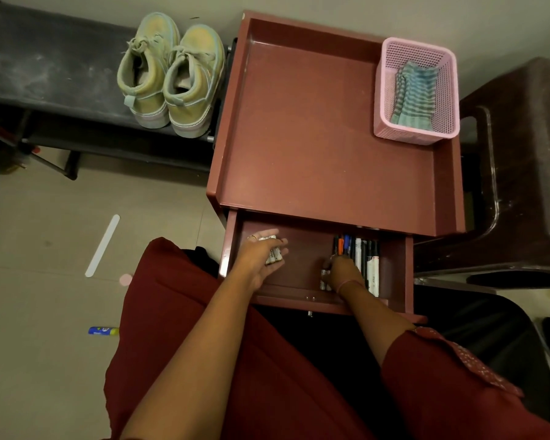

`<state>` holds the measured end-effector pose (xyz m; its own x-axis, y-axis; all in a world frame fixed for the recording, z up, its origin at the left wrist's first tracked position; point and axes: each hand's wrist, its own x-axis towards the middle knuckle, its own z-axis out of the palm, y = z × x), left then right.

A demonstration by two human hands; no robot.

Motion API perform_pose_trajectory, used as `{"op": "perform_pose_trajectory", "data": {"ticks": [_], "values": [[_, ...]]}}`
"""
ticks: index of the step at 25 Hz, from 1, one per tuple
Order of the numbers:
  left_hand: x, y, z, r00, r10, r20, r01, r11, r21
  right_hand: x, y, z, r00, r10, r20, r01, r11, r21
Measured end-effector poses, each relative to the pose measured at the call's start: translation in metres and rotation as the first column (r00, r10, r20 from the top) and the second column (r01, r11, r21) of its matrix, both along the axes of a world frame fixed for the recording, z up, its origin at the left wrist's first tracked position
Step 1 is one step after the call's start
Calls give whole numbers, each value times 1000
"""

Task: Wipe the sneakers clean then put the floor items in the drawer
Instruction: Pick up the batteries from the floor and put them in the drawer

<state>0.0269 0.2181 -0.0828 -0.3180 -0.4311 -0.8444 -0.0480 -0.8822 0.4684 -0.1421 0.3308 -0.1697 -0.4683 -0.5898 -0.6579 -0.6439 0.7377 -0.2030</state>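
Note:
The drawer (302,258) of the red-brown cabinet stands pulled open below me. My left hand (258,258) is inside its left part and holds several white batteries (273,254) in loosely curled fingers. My right hand (342,271) reaches into the middle of the drawer and pinches more batteries (324,279) beside a row of markers and pens (362,262). A pair of pale sneakers (169,74) stands on the black bench at the upper left. On the floor lie a white strip (103,246), a blue and yellow tube (104,330) and a small pink disc (126,279).
A pink mesh basket (385,122) with a striped cloth (415,96) sits on the cabinet top (315,128) at the right. A dark brown plastic stool (521,169) stands to the right. The black bench (45,74) runs along the wall.

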Motion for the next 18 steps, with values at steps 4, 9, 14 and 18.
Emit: {"op": "perform_pose_trajectory", "data": {"ticks": [4,9,14,18], "values": [[0,1,0,1000,-20,-1,20,1000,-8,-8,1,2,998,-63,24,62,997,52],[1,2,-2,999,-38,10,38,999,11,-18,3,6,989,-124,81,120,992,49],[-3,3,-4,993,-115,-32,117,992,50,0,-25,55,452,-556,698,708,699,98],[-7,10,-3,985,-167,-52,170,984,50,23,-38,82,199,-427,882,664,721,199]]}}
